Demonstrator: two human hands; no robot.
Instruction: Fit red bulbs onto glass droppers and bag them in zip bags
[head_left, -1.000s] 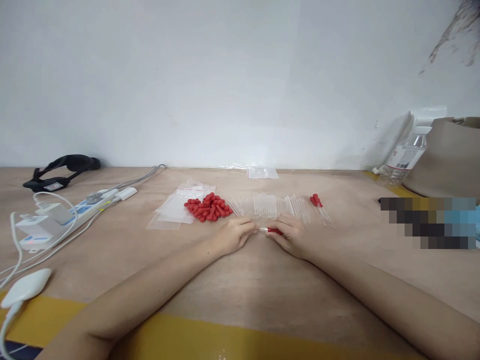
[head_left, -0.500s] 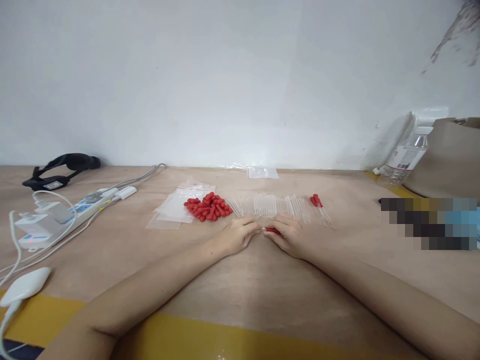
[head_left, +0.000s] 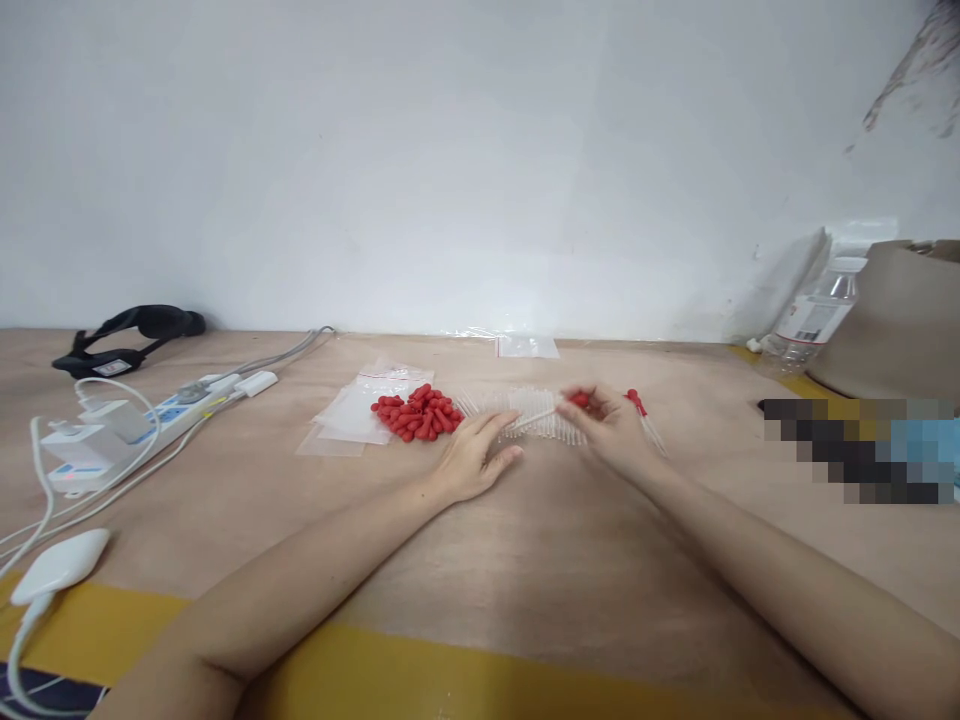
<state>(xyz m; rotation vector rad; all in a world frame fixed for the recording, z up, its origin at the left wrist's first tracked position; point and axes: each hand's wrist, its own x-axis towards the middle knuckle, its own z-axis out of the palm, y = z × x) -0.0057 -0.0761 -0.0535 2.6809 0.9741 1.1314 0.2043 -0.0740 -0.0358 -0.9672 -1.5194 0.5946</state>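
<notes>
My right hand [head_left: 611,425] pinches a clear dropper with a red bulb [head_left: 576,400], its glass tube pointing left toward my other hand. My left hand [head_left: 476,455] rests on the wooden table [head_left: 480,560] with fingers stretched out, fingertips near the row of clear glass tubes [head_left: 532,413]. A heap of red rubber bulbs [head_left: 416,412] lies to the left of the tubes. Finished red-capped droppers [head_left: 641,412] lie just right of my right hand.
Clear plastic bags [head_left: 352,415] lie left of the bulbs, another small bag [head_left: 526,346] by the wall. A power strip with plugs and cables [head_left: 112,430], a black strap [head_left: 127,335] and a white device [head_left: 60,565] sit at the left. A plastic bottle [head_left: 814,312] and brown bag [head_left: 900,310] stand at the right.
My hands were joined on a dropper in front of the tubes. Now the right hand has carried the dropper up and right, and the left hand has let go and opened.
</notes>
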